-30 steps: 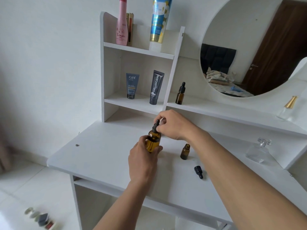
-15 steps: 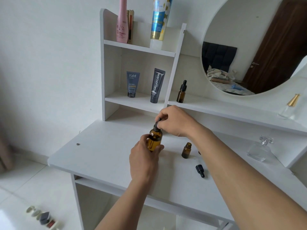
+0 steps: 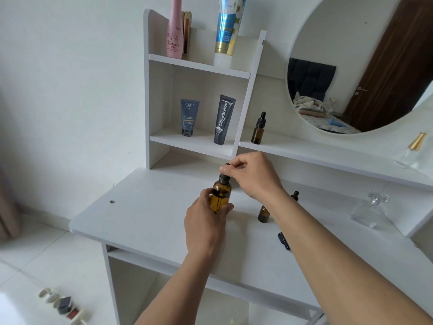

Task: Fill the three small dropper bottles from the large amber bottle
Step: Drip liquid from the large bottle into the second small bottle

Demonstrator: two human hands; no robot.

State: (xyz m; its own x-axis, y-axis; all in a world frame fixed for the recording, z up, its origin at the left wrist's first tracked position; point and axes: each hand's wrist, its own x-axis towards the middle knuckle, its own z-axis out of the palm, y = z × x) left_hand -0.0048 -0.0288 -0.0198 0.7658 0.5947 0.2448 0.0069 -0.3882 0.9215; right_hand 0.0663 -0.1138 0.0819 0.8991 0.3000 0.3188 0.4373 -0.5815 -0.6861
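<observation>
- The left hand (image 3: 206, 221) still wraps its grip around the large amber bottle (image 3: 220, 195), near the middle of the surface (image 3: 145, 216).
- The right hand (image 3: 253, 177) still pinches the black dropper cap (image 3: 225, 177), now raised slightly.
- One open small bottle (image 3: 263, 214) stays beside the right wrist, its loose cap (image 3: 283, 240) nearer the front edge.

Wall (image 3: 70, 90): plain white, evenly lit.
Floor (image 3: 35, 266): glossy white tiles, catching a bright glare.
Vanity (image 3: 145, 221): white top, open space beneath.
Shelves (image 3: 199, 66): white tiered unit standing at the back of the vanity.
Mirror (image 3: 351, 66): round, reflecting a dark wooden door (image 3: 393, 66) and a black padded headboard (image 3: 309, 78).
Curtain (image 3: 7, 195): brownish edge, far left, blurred.
</observation>
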